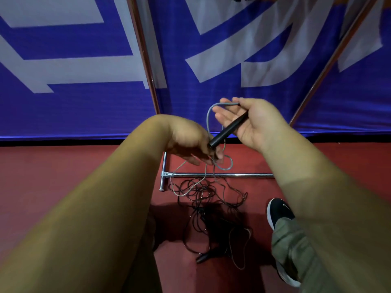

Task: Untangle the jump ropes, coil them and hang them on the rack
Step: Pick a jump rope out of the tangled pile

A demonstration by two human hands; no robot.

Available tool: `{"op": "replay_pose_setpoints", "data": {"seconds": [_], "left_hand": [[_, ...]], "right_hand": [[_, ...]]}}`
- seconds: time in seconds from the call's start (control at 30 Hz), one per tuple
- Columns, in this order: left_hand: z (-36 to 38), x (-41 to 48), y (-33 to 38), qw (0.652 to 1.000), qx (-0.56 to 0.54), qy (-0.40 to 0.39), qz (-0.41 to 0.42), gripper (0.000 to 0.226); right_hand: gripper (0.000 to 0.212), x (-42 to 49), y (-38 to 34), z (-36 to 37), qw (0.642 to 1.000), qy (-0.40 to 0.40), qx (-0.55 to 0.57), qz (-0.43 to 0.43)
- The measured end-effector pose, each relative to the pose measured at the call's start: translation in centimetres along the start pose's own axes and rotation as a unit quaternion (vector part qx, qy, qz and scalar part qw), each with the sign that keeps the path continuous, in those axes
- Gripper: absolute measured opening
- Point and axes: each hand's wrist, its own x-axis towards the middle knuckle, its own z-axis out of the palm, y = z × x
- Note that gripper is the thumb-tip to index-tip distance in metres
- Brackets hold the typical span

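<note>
Black handle (229, 129) of grey rope (208, 117): up in front of body, slanting across right hand (251, 123). Held loosely, fingers only part curled, thumb over the cord where it leaves the handle's top end.

Loops out from there, drops past the handle's lower end into left hand (188, 144). Pinched there in bunched fingers, several strands at once. Exact strand count: cannot tell.

Trails on down to tangle (203, 197) on red floor (63, 187). Grey and black cords mixed in 1 heap. Second handle (203, 258) at near edge of heap, untouched.

Chrome bar (222, 175) low on floor just behind tangle, with strands crossing over it. Probably the rack's foot; upper part not identifiable.

Shoe (279, 212) right of heap, blue banner (84, 102) behind.

Progress, judged: early. 1 handle end lifted out and being worked free. No coil formed, nothing seen hung. Left to do: separate all ropes, coil each, hang them.
</note>
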Motion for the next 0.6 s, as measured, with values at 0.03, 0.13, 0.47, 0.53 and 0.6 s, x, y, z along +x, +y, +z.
{"op": "replay_pose_setpoints", "data": {"seconds": [0.03, 0.13, 0.47, 0.53, 0.6], "left_hand": [[0.2, 0.0, 0.0, 1.000, 0.011, -0.018, 0.000, 0.029], [0.3, 0.2, 0.1, 1.000, -0.004, -0.007, -0.006, 0.030], [-1.5, 0.4, 2.1, 0.890, -0.413, 0.165, 0.101, 0.025], [-2.1, 0.7, 2.0, 0.837, -0.502, 0.172, 0.134, 0.028], [-2.6, 1.1, 1.8, 0.789, -0.566, 0.185, 0.154, 0.035]], "right_hand": [[0.017, 0.0, -0.2, -0.1, 1.000, 0.007, 0.016, -0.009], [0.021, 0.2, -0.7, -0.4, 1.000, 0.025, -0.009, -0.017], [0.034, -0.4, 0.9, -2.0, 0.870, 0.031, -0.469, 0.148], [0.028, -0.3, 1.1, -2.0, 0.865, -0.028, -0.474, 0.165], [0.024, -0.3, 1.4, -1.8, 0.869, -0.060, -0.467, 0.155]]}}
